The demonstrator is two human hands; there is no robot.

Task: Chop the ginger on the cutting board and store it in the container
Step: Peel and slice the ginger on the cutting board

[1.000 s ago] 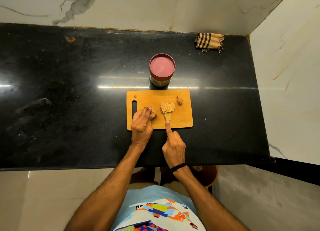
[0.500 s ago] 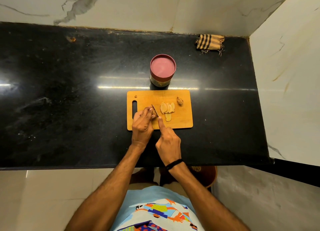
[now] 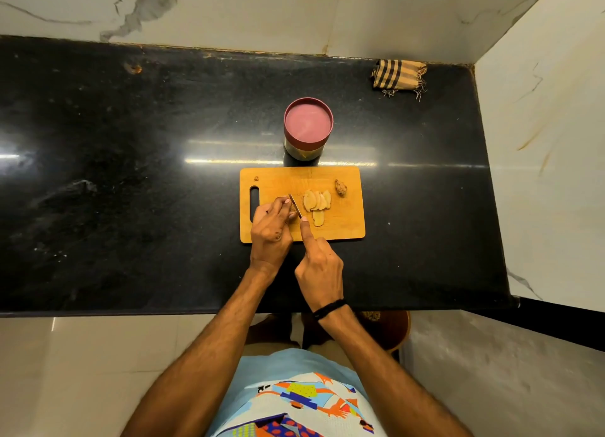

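A wooden cutting board [image 3: 343, 227] lies on the black counter. On it sit several pale ginger slices [image 3: 316, 202] and an unpeeled ginger end [image 3: 340, 187] at the right. My left hand [image 3: 271, 228] pins a small ginger piece [image 3: 292, 209], mostly hidden under the fingertips. My right hand [image 3: 319, 266] grips a knife [image 3: 295, 205], index finger stretched along its back, the blade right against the left fingertips. A round container with a pink lid [image 3: 308, 124] stands closed just behind the board.
A striped folded cloth [image 3: 398, 78] lies in the back right corner of the black counter [image 3: 131, 174]. Marble walls close off the back and the right side. A brown stool [image 3: 393, 328] shows under the counter's front edge.
The knife has moved left from the pile of slices to the piece under my left fingertips. My right hand followed it leftward. The left hand has stayed in place.
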